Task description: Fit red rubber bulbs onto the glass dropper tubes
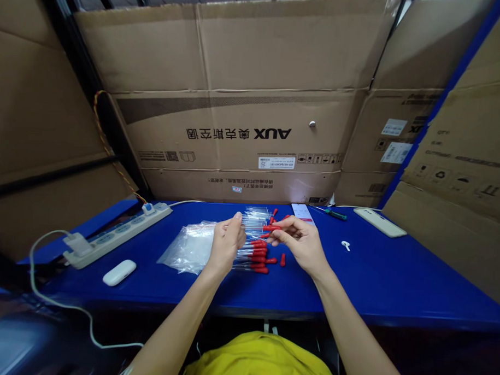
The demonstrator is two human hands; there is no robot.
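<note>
My left hand (225, 245) is closed in a pinch on a clear glass dropper tube (252, 228) held above the blue table (373, 279). My right hand (301, 241) pinches a red rubber bulb (272, 228) at the tube's end. Between and below the hands lies a pile of droppers with red bulbs (258, 259). A heap of bare clear tubes (257, 215) lies just behind. Loose red bulbs (282, 259) are scattered near my right hand. A stack of clear plastic bags (188, 248) lies left of my left hand.
A white power strip (117, 235) with a plugged charger and cord lies at the left. A white case (119, 272) sits near the front edge. A green screwdriver (335, 214), a white phone (380, 222), a card (302, 212) and a small white earbud (346, 245) lie at right. Cardboard boxes (245, 100) wall the back.
</note>
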